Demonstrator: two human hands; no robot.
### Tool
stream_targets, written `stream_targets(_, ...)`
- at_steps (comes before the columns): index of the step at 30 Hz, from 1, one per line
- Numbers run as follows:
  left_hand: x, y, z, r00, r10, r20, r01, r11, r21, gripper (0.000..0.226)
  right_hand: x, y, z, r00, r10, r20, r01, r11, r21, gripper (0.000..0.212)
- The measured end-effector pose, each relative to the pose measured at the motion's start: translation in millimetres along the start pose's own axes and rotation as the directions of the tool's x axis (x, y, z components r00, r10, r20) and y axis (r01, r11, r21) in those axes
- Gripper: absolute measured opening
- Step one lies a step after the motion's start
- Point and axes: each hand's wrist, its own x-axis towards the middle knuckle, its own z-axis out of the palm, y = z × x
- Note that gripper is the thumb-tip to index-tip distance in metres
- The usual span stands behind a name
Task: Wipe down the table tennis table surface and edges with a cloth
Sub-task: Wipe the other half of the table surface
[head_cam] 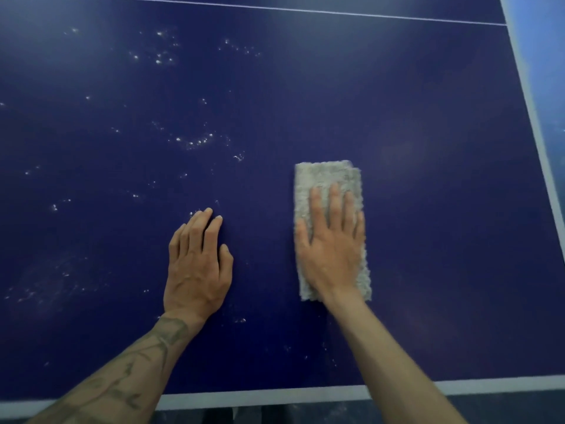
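Head view looks down on the dark blue table tennis table [412,102], where a folded grey cloth [325,179] lies flat on the playing surface. The right hand [333,243] presses on the cloth from above, palm down, its fingers [334,203] straight and slightly spread, so only the cloth's far end and edges show around it. Left of the cloth, the left hand [197,267] rests flat on the bare surface, fingers straight and held close together, thumb tucked alongside, holding nothing.

Wiping of the top appears to be under way and far from done. To the left of the cloth and beyond it, white specks [192,142] are scattered in clusters, while the surface to the right of the cloth looks clean. The white border line [275,396] nearer than the cloth and the side border [533,123] to its right seem untouched, though that is hard to tell.

The next move likely calls for sweeping the cloth leftward under steady flat pressure, through the specks, with the left hand lifted out of its path
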Motion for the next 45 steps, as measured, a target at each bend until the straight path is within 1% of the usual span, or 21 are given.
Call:
stream_targets(2, -0.5, 1.4, -1.6, 1.000, 0.001, 0.004, -0.001, 1.000, 0.000, 0.050, -31.8, -23.3, 12.7, 0.987, -0.158, 0.002, 0.158, 0.987, 0.030, 0.068)
stream_targets(4, -0.4, 2.2, -3.8, 1.000, 0.001, 0.002, -0.001, 1.000, -0.010, 0.050, -62.8, -24.7, 19.4, 0.934, -0.355, 0.026, 0.355, 0.934, 0.035, 0.067)
stream_targets(6, -0.7, 2.4, -5.3, 1.000, 0.001, 0.004, -0.001, 1.000, -0.014, 0.050, -74.0, -0.4, 17.5, 0.906, -0.421, 0.046, 0.421, 0.907, 0.008, 0.066)
stream_targets(7, -1.0, 2.5, -5.8, 1.000, 0.001, 0.008, -0.001, 1.000, -0.015, 0.050, -71.9, 16.5, 13.6, 0.921, -0.386, 0.052, 0.387, 0.922, -0.013, 0.066)
stream_targets(10, -0.9, 3.0, -5.5, 1.000, 0.004, 0.015, -0.003, 1.000, -0.024, 0.051, -46.0, 57.4, -3.2, 0.983, -0.179, 0.048, 0.181, 0.982, -0.052, 0.065)
stream_targets(12, -1.5, 1.8, -4.4, 1.000, 0.010, 0.013, -0.010, 1.000, -0.023, 0.051, -28.5, 60.3, -9.7, 0.998, -0.056, 0.039, 0.057, 0.998, -0.030, 0.066)
stream_targets(14, -2.0, 0.6, -3.0, 1.000, 0.015, 0.007, -0.015, 1.000, -0.017, 0.051, -22.7, 40.9, -6.2, 1.000, 0.009, 0.017, -0.009, 1.000, -0.015, 0.066)
stream_targets(16, -2.3, 0.7, -2.3, 1.000, 0.025, 0.003, -0.025, 1.000, -0.013, 0.051, -32.6, 18.8, 0.9, 0.997, -0.070, 0.029, 0.070, 0.997, -0.016, 0.067)
stream_targets(18, -2.9, 0.7, -1.6, 0.999, 0.037, -0.009, -0.037, 0.999, -0.012, 0.050, -54.4, 11.8, 8.4, 0.960, -0.274, 0.053, 0.276, 0.961, -0.031, 0.066)
stream_targets(20, -7.1, -0.7, -2.4, 0.999, 0.048, -0.016, -0.048, 0.999, -0.009, 0.049, -68.9, 30.8, 8.0, 0.895, -0.442, 0.065, 0.445, 0.894, -0.048, 0.064)
stream_targets(22, -20.0, -0.8, -4.8, 0.997, 0.073, -0.012, -0.073, 0.997, 0.005, 0.049, -71.2, 61.6, -0.4, 0.866, -0.493, 0.081, 0.498, 0.864, -0.066, 0.063)
stream_targets(25, -49.0, 0.6, -7.9, 0.990, 0.143, 0.018, -0.143, 0.989, 0.023, 0.051, -60.2, 100.3, -14.8, 0.899, -0.429, 0.093, 0.437, 0.894, -0.102, 0.063)
stream_targets(29, -74.1, 1.9, -3.8, 0.980, 0.182, 0.078, -0.185, 0.982, 0.039, 0.055, -35.2, 124.3, -29.4, 0.976, -0.203, 0.083, 0.211, 0.973, -0.095, 0.066)
stream_targets(32, -74.8, 0.5, -0.4, 0.983, 0.164, 0.082, -0.167, 0.985, 0.033, 0.056, -29.5, 116.8, -27.1, 0.998, -0.024, 0.055, 0.026, 0.999, -0.043, 0.067)
stream_targets(34, -75.2, 0.2, 0.3, 0.983, 0.160, 0.088, -0.163, 0.986, 0.027, 0.056, -39.9, 94.4, -18.5, 1.000, 0.024, 0.014, -0.024, 1.000, -0.020, 0.068)
stream_targets(35, -75.0, 0.2, 0.2, 0.983, 0.160, 0.088, -0.163, 0.986, 0.024, 0.057, -48.5, 79.8, -12.8, 1.000, 0.007, -0.004, -0.007, 1.000, -0.007, 0.068)
stream_targets(37, -74.4, 0.5, -0.6, 0.983, 0.160, 0.087, -0.163, 0.986, 0.024, 0.057, -69.6, 51.5, -1.2, 0.993, -0.122, 0.001, 0.122, 0.992, 0.020, 0.068)
stream_targets(39, -74.4, 0.5, -1.1, 0.984, 0.155, 0.086, -0.158, 0.987, 0.022, 0.057, -89.4, 40.7, 7.5, 0.951, -0.306, 0.040, 0.306, 0.952, 0.009, 0.067)
stream_targets(41, -74.5, 0.8, -0.8, 0.984, 0.155, 0.083, -0.156, 0.988, 0.014, 0.057, -95.6, 58.2, 8.5, 0.904, -0.421, 0.066, 0.423, 0.906, -0.017, 0.065)
stream_targets(43, -74.2, 0.9, -0.9, 0.985, 0.152, 0.081, -0.154, 0.988, 0.008, 0.057, -88.0, 91.3, 1.4, 0.914, -0.401, 0.066, 0.404, 0.914, -0.036, 0.065)
stream_targets(45, -74.1, 0.6, -1.1, 0.986, 0.150, 0.075, -0.151, 0.988, 0.006, 0.057, -75.7, 126.4, -9.8, 0.966, -0.250, 0.060, 0.253, 0.966, -0.055, 0.065)
